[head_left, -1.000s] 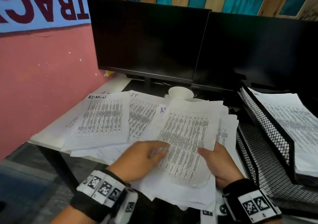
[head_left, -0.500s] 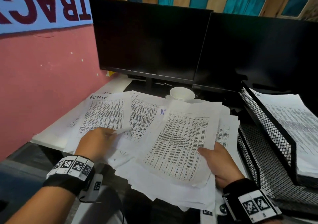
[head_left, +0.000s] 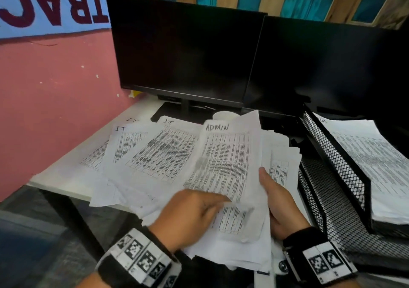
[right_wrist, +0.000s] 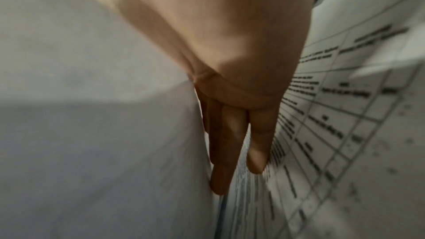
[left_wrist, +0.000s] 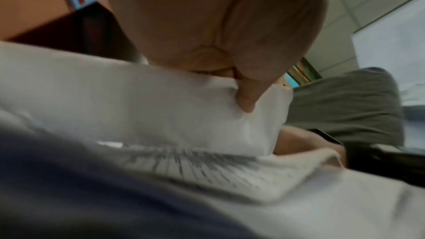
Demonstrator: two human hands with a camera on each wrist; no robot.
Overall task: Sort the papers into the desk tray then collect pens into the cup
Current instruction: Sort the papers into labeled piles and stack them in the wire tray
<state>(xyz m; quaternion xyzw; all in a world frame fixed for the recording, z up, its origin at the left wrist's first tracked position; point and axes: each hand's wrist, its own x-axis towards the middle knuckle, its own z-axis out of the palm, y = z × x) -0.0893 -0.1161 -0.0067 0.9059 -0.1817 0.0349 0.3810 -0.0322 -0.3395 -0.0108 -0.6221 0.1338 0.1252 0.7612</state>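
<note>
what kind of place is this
Most likely an office desk: two dark monitors side by side, printed sheets headed ADMIN and IT, and a black mesh desk tray holding papers.

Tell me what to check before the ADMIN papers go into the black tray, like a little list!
1. Right hand grips the held stack: ok, thumb on top, fingers underneath.
2. Left hand pinches the ADMIN sheet: ok, though blurred.
3. Top label readable: ok, it says ADMIN.
4. Whole stack is ADMIN: cannot tell, lower sheets are covered.
5. Mesh tray has room: top tier already holds a paper pile; the lower tier looks free.
6. IT sheets left on the desk: ok, they lie apart from the held stack.
</note>
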